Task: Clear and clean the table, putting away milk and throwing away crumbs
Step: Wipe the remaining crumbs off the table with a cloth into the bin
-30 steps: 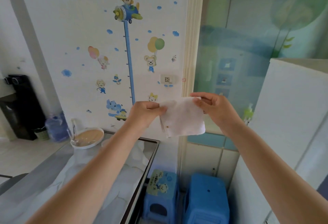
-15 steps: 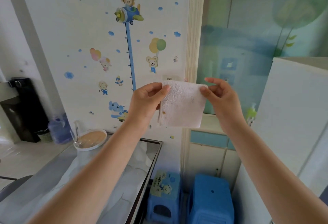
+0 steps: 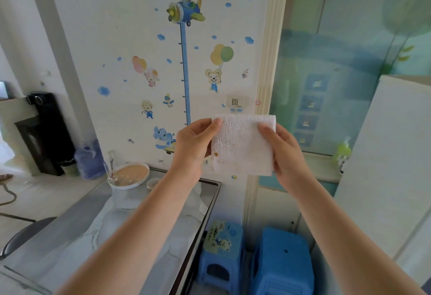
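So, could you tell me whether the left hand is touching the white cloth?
Touching. The head view shows the left hand pinching the white cloth at its left edge, thumb over its front; the right hand pinches the right edge.

A family home's dining corner: a child's height-chart sticker (image 3: 185, 61) on the wall, a glass-topped table (image 3: 130, 236), blue plastic stools (image 3: 283, 262), a white fridge (image 3: 384, 154).

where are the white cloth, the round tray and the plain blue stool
white cloth (image 3: 245, 145): head view, middle of its textured face
round tray (image 3: 135, 171): head view, bare tan surface
plain blue stool (image 3: 283, 262): head view, seat top
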Demonstrator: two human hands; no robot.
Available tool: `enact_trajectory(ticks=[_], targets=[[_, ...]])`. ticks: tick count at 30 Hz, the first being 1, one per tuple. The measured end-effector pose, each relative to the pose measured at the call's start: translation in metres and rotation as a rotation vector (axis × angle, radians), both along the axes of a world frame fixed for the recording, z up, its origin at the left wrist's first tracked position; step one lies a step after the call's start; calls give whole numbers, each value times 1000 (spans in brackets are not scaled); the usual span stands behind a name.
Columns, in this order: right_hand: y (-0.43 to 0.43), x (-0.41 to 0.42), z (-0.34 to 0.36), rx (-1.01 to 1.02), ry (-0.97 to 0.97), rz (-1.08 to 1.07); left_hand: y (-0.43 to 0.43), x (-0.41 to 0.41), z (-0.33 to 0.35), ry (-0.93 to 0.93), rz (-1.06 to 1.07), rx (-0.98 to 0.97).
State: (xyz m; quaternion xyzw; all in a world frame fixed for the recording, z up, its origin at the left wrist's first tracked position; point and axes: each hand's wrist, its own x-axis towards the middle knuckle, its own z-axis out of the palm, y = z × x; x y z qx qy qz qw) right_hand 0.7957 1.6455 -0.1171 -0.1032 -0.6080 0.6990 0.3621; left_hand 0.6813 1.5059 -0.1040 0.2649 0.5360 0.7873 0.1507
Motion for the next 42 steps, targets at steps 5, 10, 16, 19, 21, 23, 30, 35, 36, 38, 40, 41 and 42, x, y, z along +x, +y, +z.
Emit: enact_trajectory(ticks=[5,10,16,19,21,23,30,35,36,38,40,41,42], targets=[[-21,-15,10,142,103,-184,-14,-3,-1,-82,-180,174],[-26,-39,-18,63,-178,-258,-19,-5,-37,-470,-392,-27],[-35,-47,-75,54,-505,-23,-37,-35,-100,-646,-276,-97],[-41,-56,-119,-96,-616,-29,-48,-48,-136,-715,-240,-162],[-44,-61,-138,-147,-619,-34,-53,-55,-153,-741,-238,-185],[-49,-65,-151,-225,-617,-15,-58,-59,-166,-750,-230,-217],[-43,-100,-195,-463,-658,67,-53,-102,-212,-753,-266,-391],[-20,-148,-232,-489,-684,6,-26,-155,-249,-753,-244,-481],[-11,-164,-242,-492,-693,2,-15,-171,-259,-757,-220,-497],[6,-193,-260,-481,-704,1,4,-198,-275,-744,-174,-539],[30,-233,-284,-471,-719,4,33,-237,-296,-715,-132,-593],[41,-251,-295,-461,-722,4,47,-257,-308,-696,-112,-619],[54,-273,-309,-453,-727,4,64,-279,-320,-675,-97,-653]])
